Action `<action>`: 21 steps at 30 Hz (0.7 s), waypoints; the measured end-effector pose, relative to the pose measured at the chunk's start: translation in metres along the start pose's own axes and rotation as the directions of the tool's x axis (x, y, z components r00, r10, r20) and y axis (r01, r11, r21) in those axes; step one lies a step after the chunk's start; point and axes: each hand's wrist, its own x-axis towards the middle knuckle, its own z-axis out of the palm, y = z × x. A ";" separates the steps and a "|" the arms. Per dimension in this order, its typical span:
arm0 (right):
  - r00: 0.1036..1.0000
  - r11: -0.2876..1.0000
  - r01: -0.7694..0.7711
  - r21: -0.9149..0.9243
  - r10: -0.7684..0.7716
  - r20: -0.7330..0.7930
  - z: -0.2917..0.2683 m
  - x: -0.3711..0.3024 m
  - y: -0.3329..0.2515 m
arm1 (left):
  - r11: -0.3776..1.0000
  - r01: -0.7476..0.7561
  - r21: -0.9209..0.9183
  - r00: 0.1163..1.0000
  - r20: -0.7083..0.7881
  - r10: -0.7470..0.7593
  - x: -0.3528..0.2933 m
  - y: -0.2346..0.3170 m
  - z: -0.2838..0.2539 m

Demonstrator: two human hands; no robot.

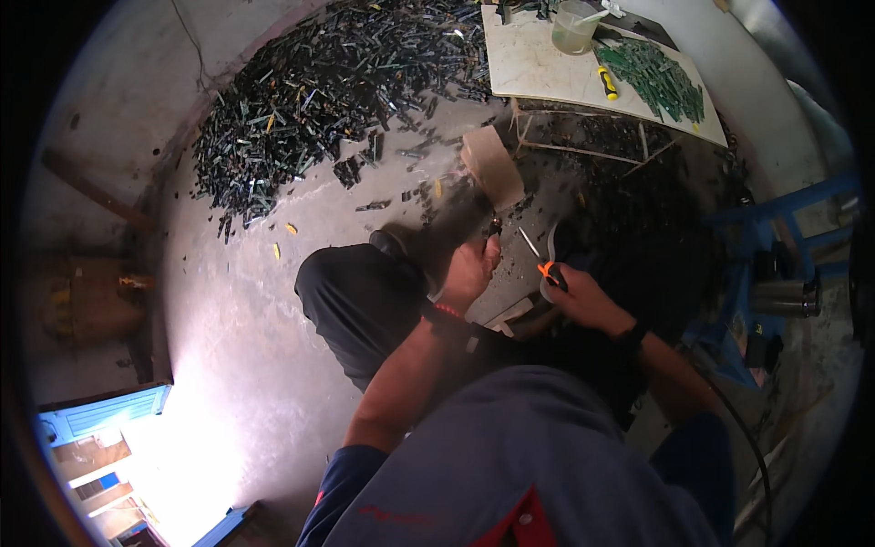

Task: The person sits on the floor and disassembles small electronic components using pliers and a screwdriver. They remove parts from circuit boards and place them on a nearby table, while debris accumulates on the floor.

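My left hand [468, 275] is closed, its fingertips pinching a small dark piece [494, 225] with a shiny end; its kind is too small to make out. My right hand [583, 299] grips a screwdriver [550, 272] by its orange and black handle. The bare metal shaft points up and left, toward the piece but apart from it. Both hands are low between my bent knees. Just beyond them a brown wooden block [493, 170] lies on the floor. Beneath my hands is another pale wooden piece [510, 314], partly hidden by my right wrist.
A large heap of dark scrap strips [337, 91] spreads over the far left floor. On a low table [533, 73] at the far right are a cup of liquid [573, 29], a yellow-handled tool [608, 84] and green board strips [652, 77]. A blue frame [775, 208] stands at right.
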 end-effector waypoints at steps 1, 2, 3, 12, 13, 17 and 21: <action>1.000 0.999 -0.018 -0.029 0.018 -0.002 0.001 0.002 -0.004 | 0.999 -0.007 -0.032 1.000 0.022 0.008 -0.001 0.003 0.000; 0.999 0.998 -0.037 -0.057 0.037 -0.005 0.002 0.003 -0.010 | 0.998 -0.013 -0.063 0.999 0.045 0.016 -0.002 0.006 0.000; 0.999 0.995 -0.054 -0.085 0.054 -0.006 0.004 0.005 -0.019 | 0.995 0.023 -0.100 0.998 0.069 -0.016 -0.003 0.009 0.000; 0.984 0.908 -0.072 -0.414 -0.004 -0.181 0.024 0.008 -0.021 | 0.998 0.047 -0.051 0.998 0.032 -0.046 0.001 -0.004 0.010; 0.982 0.901 -0.087 -0.425 0.006 -0.187 0.024 0.008 -0.022 | 0.999 0.033 -0.042 0.999 0.018 -0.032 0.002 -0.006 0.011; 0.977 0.887 -0.130 -0.443 0.038 -0.211 0.026 0.009 -0.020 | 0.997 0.031 -0.072 0.999 0.014 -0.030 0.001 0.001 0.010; 0.976 0.877 -0.151 -0.455 0.059 -0.211 0.028 0.011 -0.020 | 0.998 0.034 -0.053 0.999 -0.009 -0.034 0.002 0.000 0.012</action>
